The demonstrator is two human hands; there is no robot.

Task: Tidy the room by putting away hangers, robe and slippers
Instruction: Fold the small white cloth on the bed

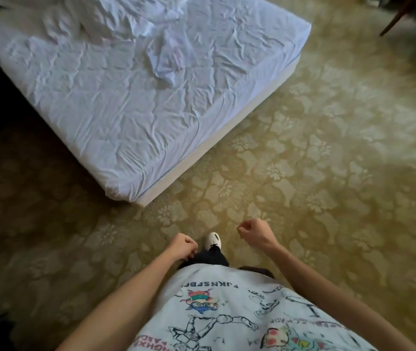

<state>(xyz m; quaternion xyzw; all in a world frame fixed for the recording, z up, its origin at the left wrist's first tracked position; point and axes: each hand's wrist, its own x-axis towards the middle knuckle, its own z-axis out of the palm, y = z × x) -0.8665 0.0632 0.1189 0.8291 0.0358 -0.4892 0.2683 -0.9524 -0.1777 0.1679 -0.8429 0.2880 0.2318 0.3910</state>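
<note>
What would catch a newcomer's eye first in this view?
The bed with its wrinkled white sheet fills the upper left, bedding bunched at its far end. Below it, both hands, left and right, are curled and hold nothing above the yellow patterned carpet.

Single head-worn wide-angle view, pitched steeply forward and down.
Camera looks from standing height over the wearer's shirt [227, 312] and both forearms to the patterned carpet [328, 160]; the bed [126, 110] fills the upper left, farther off. Frame edges bow.
</note>
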